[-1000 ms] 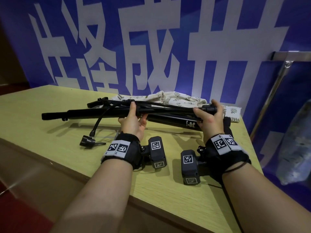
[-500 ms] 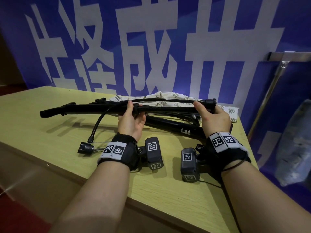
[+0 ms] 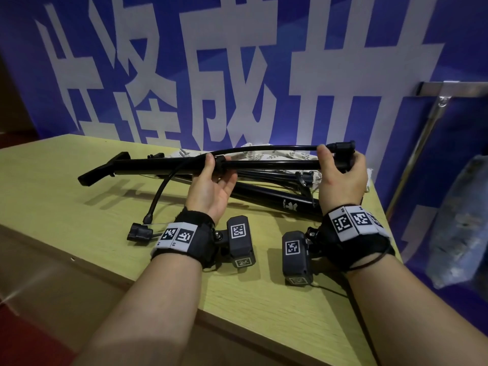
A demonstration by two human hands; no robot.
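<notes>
Holding a black air pump roughly level, clear of the yellow desk, over its far right part. Left hand palm up, wrapped round the middle of the barrel, thumb on the near side. Right hand clasped over the right end of the barrel, fingers curled round it beside the hose fitting. Left end of the pump dipping slightly toward the desk. Thin black hose arching just above the barrel, from the left hand across to the right end.

Directly beneath, lying on the desk: a second black pump, slanting nearer toward the right, white logo on its barrel. Nearer and to the left, a curved black hose drooping to the desk, and just beside its tip a small black connector.

Behind the pumps, a crumpled leaf-patterned cloth against a blue banner with large white characters. On both wrists, black wristbands with square code tags, each with a black tagged module attached. At far right, a shiny metal rail.
</notes>
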